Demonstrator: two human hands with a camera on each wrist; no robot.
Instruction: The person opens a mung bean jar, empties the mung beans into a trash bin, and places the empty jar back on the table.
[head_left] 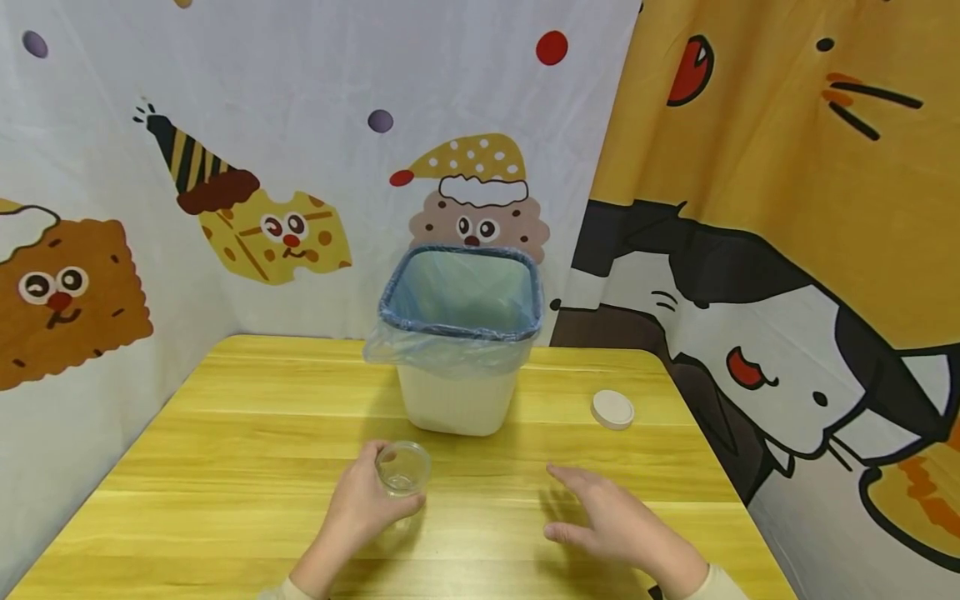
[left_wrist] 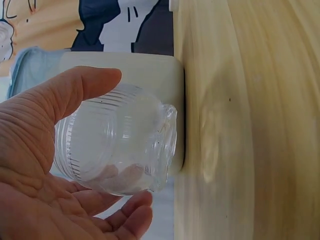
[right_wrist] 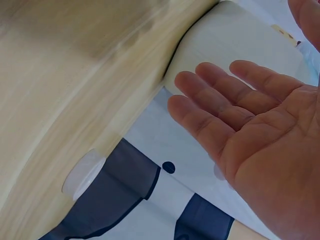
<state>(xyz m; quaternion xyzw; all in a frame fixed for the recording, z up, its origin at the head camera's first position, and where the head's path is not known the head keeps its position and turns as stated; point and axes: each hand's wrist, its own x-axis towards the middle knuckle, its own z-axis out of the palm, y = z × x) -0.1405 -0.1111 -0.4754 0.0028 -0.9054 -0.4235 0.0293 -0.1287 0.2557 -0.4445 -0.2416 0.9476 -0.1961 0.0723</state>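
Observation:
A small clear jar [head_left: 405, 468] is gripped in my left hand [head_left: 362, 500], thumb on one side and fingers round the other. In the left wrist view the jar [left_wrist: 120, 135] is see-through, with ribbed rings near one end and a thick base towards the table. Nothing shows inside it. My right hand [head_left: 603, 512] hovers over the table to the right, fingers extended and thumb apart, holding nothing. The right wrist view shows its bare palm [right_wrist: 280, 135]. A round white lid [head_left: 613, 409] lies flat on the table beyond the right hand.
Behind the jar stands a cream bin [head_left: 457, 400] with a bluish plastic bag [head_left: 450, 350] folded over its rim. The wooden table [head_left: 247, 433] ends at a white cartoon-printed curtain [head_left: 300, 67] behind, with a yellow one [head_left: 757, 142] on the right.

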